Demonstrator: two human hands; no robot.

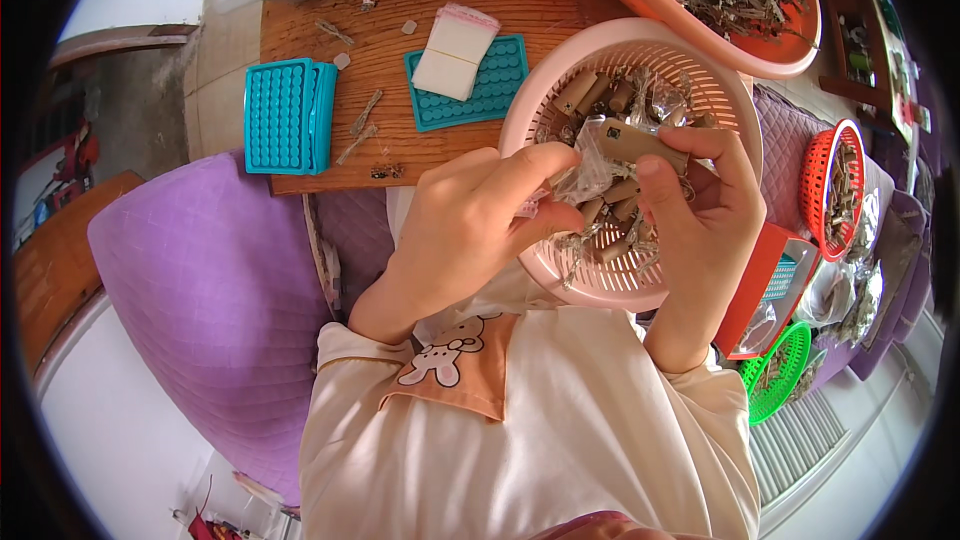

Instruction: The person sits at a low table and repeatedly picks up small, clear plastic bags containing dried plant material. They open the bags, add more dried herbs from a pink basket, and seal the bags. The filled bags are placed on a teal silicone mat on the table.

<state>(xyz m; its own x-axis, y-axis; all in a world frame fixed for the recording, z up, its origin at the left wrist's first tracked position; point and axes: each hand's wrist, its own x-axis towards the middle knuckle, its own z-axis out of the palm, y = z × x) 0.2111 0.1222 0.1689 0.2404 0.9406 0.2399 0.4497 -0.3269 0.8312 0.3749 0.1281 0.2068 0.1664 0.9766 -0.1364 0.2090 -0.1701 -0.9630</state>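
Over a pink slotted basket [535, 265], both my hands work close together. My left hand [475, 210] is closed on a small clear plastic bag [583, 178], pinched between thumb and fingers. A brown paper-like tube [635, 143] lies in my right hand [710, 205], between thumb and fingers, with its left end against the bag's opening; whether it is inside cannot be made out. Below them the basket holds several similar brown tubes [573, 95], dried plant stalks and clear wrappers. My hands hide part of this heap.
On the wooden table [400, 0] lie a stack of teal moulded trays [280, 120], another teal tray [508, 65] under banded white packets [458, 50], and loose stalks [358, 143]. An orange basin [805, 35] of dried stalks stands far right. Red [815, 165] and green [800, 360] baskets sit right.
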